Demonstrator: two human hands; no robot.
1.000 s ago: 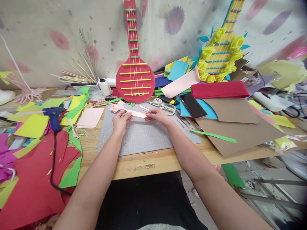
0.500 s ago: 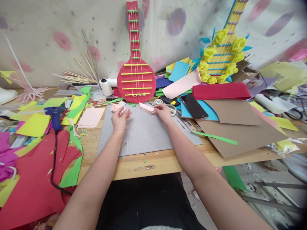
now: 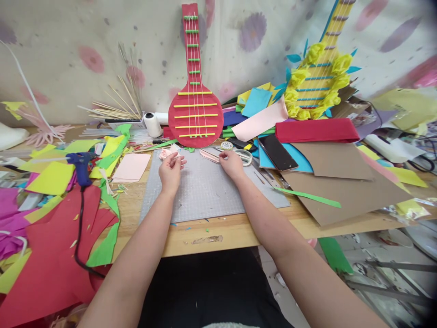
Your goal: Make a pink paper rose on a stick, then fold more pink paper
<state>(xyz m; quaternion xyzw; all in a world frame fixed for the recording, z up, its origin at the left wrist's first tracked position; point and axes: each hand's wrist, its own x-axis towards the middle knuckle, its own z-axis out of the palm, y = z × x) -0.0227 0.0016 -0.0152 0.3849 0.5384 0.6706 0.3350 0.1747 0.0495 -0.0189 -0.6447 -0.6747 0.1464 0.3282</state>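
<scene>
My left hand [image 3: 170, 173] is over the left part of the grey cutting mat [image 3: 205, 196], its thumb and index finger at a small crumpled pink paper flower [image 3: 167, 152]. The other fingers of that hand are loosely bent and apart. Farther right, my right hand [image 3: 232, 165] pinches the right end of a thin stack of pink paper pieces [image 3: 209, 156] at the mat's back edge. Its fingertips partly hide the paper. White-handled scissors [image 3: 246, 157] lie just behind and right of that hand.
A red paper lute [image 3: 195, 114] leans on the wall behind the mat. Left are pink sheets [image 3: 131, 167], a blue glue gun [image 3: 81, 168] and red paper [image 3: 58, 246]. Right lie a phone [image 3: 278, 152], brown cardboard [image 3: 348, 196] and a green strip [image 3: 310, 197]. A yellow lute [image 3: 314, 86] stands behind.
My right hand has lowered slightly, and the pink stack at its fingers lies flatter and less fanned. My left hand has barely moved. The view has shifted a little.
</scene>
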